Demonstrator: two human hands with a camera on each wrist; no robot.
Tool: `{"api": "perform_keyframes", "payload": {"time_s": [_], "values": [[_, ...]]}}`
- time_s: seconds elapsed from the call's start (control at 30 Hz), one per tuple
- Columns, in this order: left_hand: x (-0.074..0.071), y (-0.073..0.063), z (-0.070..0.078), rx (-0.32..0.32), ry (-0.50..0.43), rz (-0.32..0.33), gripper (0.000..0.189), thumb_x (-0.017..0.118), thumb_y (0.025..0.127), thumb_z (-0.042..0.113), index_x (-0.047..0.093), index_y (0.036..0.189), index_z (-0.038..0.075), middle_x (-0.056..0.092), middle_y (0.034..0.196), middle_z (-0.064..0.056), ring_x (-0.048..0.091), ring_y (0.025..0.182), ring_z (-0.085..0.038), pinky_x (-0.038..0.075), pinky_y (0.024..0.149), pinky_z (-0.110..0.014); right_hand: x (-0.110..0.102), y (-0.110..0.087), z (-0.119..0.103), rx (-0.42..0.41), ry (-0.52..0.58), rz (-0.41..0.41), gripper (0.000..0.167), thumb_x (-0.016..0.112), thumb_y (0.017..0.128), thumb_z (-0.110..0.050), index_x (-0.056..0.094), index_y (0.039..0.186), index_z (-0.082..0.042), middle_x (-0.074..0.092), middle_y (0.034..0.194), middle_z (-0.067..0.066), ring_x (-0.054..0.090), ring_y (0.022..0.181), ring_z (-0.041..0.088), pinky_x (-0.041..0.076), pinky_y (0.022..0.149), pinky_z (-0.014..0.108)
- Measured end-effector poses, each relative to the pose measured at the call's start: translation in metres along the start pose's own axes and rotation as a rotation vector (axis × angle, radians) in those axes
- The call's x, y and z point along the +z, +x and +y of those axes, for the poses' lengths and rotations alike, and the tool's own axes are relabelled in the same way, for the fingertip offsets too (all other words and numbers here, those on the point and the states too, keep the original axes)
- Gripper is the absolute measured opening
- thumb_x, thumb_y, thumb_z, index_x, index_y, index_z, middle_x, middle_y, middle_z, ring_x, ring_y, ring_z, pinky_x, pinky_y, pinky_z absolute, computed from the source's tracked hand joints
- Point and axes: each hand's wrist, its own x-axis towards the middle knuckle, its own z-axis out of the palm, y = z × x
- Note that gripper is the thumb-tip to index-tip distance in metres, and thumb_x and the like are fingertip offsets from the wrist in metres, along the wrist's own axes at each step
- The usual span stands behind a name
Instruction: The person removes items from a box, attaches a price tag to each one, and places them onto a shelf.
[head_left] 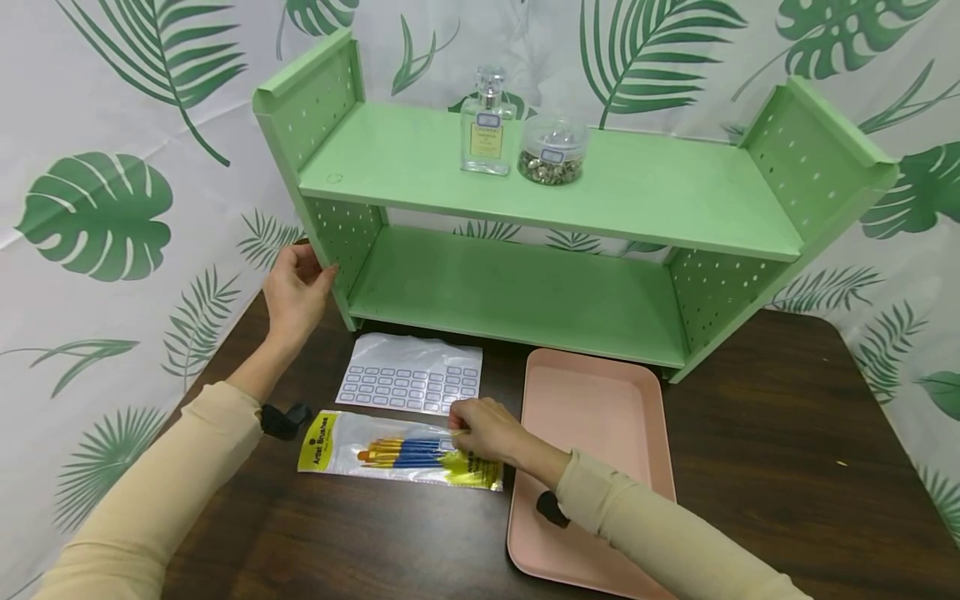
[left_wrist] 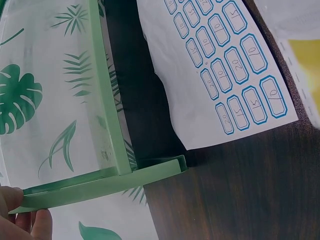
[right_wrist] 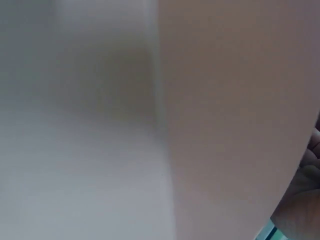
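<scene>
My left hand grips the left side panel of a green two-tier shelf. In the left wrist view, its thumb and fingers hold the panel's green rim. A clear, yellow-ended pack of artist brushes lies flat before the shelf. My right hand is over the pack's right end, with curled fingers pinching at its upper edge. A small blue-bordered label shows on the pack beside the fingertips. Behind the pack is a sheet of numbered label stickers, with some spaces blank.
On the upper shelf board stand a glass perfume bottle and a clear round jar of small dark pieces, both labelled. A pink tray lies under my right forearm. The dark wooden table extends to the right.
</scene>
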Motion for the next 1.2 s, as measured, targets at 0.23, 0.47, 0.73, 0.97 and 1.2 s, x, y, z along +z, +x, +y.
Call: {"api": "perform_keyframes", "payload": {"time_s": [0.23,0.47,0.73,0.97,1.2], "values": [[-0.002,-0.001,-0.001,0.015,-0.001,-0.003,0.027,0.062,0.088,0.001,0.052,0.111,-0.009,0.060,0.105,-0.022,0.059,0.091,-0.020,0.039,0.072,-0.006,-0.005,-0.002,-0.003,-0.021,0.069,-0.021,0.014,0.067,0.078,-0.001,0.056,0.075,-0.008,0.044,0.065,-0.005,0.044,0.062,0.010,0.033,0.055,0.021],[-0.002,-0.001,-0.002,0.012,0.012,0.002,0.027,0.062,0.088,0.001,0.052,0.111,-0.009,0.060,0.105,-0.022,0.056,0.087,-0.015,0.039,0.071,-0.006,-0.015,-0.001,-0.006,0.005,0.103,-0.024,0.015,0.067,0.080,-0.001,0.056,0.077,-0.010,0.045,0.066,-0.006,0.045,0.063,0.010,0.034,0.055,0.020],[-0.004,-0.001,-0.001,0.014,-0.010,-0.012,0.027,0.060,0.088,0.000,0.051,0.111,-0.010,0.059,0.108,-0.023,0.060,0.096,-0.030,0.040,0.074,-0.005,-0.035,0.001,-0.009,-0.006,0.132,-0.011,0.015,0.069,0.080,-0.002,0.056,0.078,-0.009,0.047,0.067,-0.006,0.045,0.063,0.008,0.036,0.056,0.019],[-0.003,0.000,0.000,0.010,-0.005,-0.012,0.027,0.061,0.088,0.001,0.052,0.111,-0.010,0.060,0.107,-0.023,0.061,0.096,-0.030,0.040,0.073,-0.006,-0.066,0.003,-0.001,-0.021,0.171,0.027,0.011,0.066,0.083,0.000,0.056,0.082,-0.006,0.054,0.070,-0.001,0.048,0.063,0.008,0.042,0.058,0.020],[-0.002,0.001,0.000,0.007,-0.006,-0.006,0.028,0.062,0.087,0.000,0.052,0.112,-0.010,0.062,0.106,-0.022,0.061,0.093,-0.027,0.045,0.075,-0.008,-0.102,0.003,0.018,0.004,0.227,0.050,0.005,0.062,0.086,0.001,0.058,0.087,0.001,0.061,0.077,0.008,0.053,0.066,0.011,0.046,0.060,0.024]]}}
